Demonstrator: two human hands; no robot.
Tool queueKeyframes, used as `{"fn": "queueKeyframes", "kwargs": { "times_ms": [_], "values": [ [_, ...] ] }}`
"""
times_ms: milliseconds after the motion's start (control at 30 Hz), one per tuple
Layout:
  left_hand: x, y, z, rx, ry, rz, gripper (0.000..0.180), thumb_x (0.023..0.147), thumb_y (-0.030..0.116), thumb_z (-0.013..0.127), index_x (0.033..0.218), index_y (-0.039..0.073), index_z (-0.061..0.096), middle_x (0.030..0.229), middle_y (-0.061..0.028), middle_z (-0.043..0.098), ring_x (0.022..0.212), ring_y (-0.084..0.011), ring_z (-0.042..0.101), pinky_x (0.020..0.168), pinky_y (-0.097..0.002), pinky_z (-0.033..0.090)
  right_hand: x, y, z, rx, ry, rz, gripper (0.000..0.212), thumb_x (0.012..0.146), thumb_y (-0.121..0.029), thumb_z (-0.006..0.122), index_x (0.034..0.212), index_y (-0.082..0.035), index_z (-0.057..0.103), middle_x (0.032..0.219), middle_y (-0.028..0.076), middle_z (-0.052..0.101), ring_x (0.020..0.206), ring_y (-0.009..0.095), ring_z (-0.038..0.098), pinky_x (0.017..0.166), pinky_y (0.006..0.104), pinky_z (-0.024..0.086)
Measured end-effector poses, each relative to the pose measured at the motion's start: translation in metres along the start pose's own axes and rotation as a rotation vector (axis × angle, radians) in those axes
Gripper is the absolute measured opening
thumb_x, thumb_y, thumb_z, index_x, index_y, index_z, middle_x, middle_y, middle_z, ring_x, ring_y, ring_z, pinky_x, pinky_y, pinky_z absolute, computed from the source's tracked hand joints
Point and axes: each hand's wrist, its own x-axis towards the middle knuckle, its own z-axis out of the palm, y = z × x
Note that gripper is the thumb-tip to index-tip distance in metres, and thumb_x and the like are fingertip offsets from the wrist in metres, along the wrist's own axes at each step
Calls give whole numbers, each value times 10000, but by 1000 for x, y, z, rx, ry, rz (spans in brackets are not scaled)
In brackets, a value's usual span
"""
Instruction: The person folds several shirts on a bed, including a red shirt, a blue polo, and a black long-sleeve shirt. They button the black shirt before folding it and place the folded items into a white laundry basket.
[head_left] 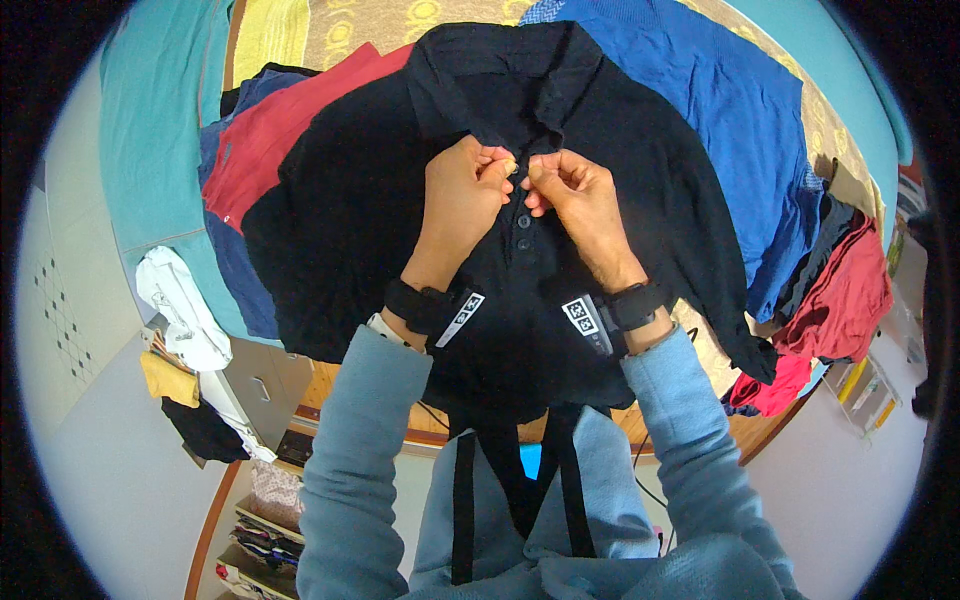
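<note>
A black collared shirt [350, 210] lies spread out in front of me, its collar [440, 90] at the far end. Just below the collar opening, my left hand [466, 190] pinches the edge of the button placket. Across a small gap, my right hand [580, 195] pinches the placket's other side, thumb and forefinger pressed together. Between and below my fingers, dark buttons [523, 222] run down the shirt front. The exact bit of cloth or button at my fingertips is mostly hidden.
Blue garments [690, 110] lie to the right, a red garment [265, 140] to the left. Red clothes [845, 290] hang at the right edge. White cloth [180, 305] drapes over the left corner, above a drawer cabinet [265, 385]. Patterned yellowish cloth [410, 25] lies beneath.
</note>
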Motion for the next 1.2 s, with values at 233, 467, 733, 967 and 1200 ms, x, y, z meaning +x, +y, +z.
{"fn": "queueKeyframes", "kwargs": {
  "times_ms": [233, 467, 733, 967, 1200],
  "values": [
    [3, -6, -2, -52, -29, 0, 124, 866, 36, 641, 893, -81, 607, 771, -121, 667, 617, -132, 641, 562, -237, 523, 5, -4, -4, -167, -119, -20, 62, 886, -68, 597, 880, -6, 601, 757, 22, 625, 615, 74, 584, 539, 211, 488],
    [4, 0, -3, 59, -47, -1, 180, 860, 82, 664, 869, -88, 605, 722, -128, 672, 620, -134, 656, 551, -227, 511, 10, 7, 8, -551, 67, -304, 106, 841, -65, 629, 820, 26, 578, 699, 148, 623, 580, 209, 613, 549, 330, 486],
    [5, 4, -1, 110, 7, -43, 178, 847, 84, 642, 827, -86, 591, 688, -144, 674, 588, -153, 663, 537, -231, 496, 8, 5, 2, -348, -32, -114, 83, 865, -41, 577, 867, 39, 598, 691, 79, 619, 566, 123, 601, 490, 262, 475],
    [5, -1, -2, 97, -7, -35, 170, 873, 75, 613, 815, -77, 565, 679, -153, 665, 579, -163, 655, 541, -244, 497, 14, -14, 3, -460, -94, -75, 107, 865, -40, 549, 835, 52, 595, 701, 107, 638, 526, 145, 618, 460, 270, 489],
    [3, -11, -3, -4, -27, 25, 115, 871, 25, 585, 844, -84, 563, 667, -138, 649, 580, -155, 650, 545, -254, 509, 21, -17, -4, -718, -137, -189, 108, 822, -57, 587, 783, 41, 612, 673, 146, 644, 544, 214, 637, 524, 323, 512]
  ]
}}
